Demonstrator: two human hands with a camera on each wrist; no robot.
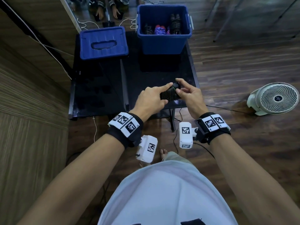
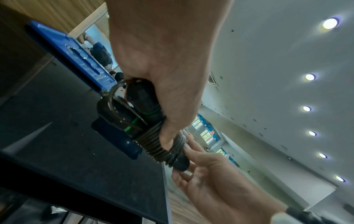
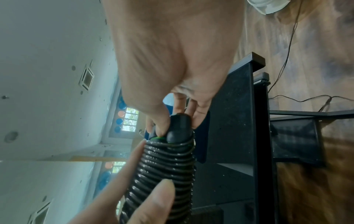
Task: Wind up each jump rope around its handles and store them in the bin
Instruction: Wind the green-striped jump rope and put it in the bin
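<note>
Head view: Because our winding looks nearly done, we hold the black jump rope (image 1: 168, 94) at frame centre over the counter (image 1: 100, 88), clear of its top; our left hand (image 1: 150, 101) wraps the coiled bundle, our right hand (image 1: 189, 96) pinches its far end. The bin (image 1: 164, 44) sits open at upper centre, wound ropes already inside, the lid (image 1: 103, 43) to its left.
Left wrist view: Our thumb (image 2: 168, 141) presses the coils, we judge to stop them springing loose; a loop sticks out by the handles.
Right wrist view: Our fingertips (image 3: 162, 128) pinch beside the handle caps, probably tucking the rope's end; the bundle runs down to lower centre.
</note>
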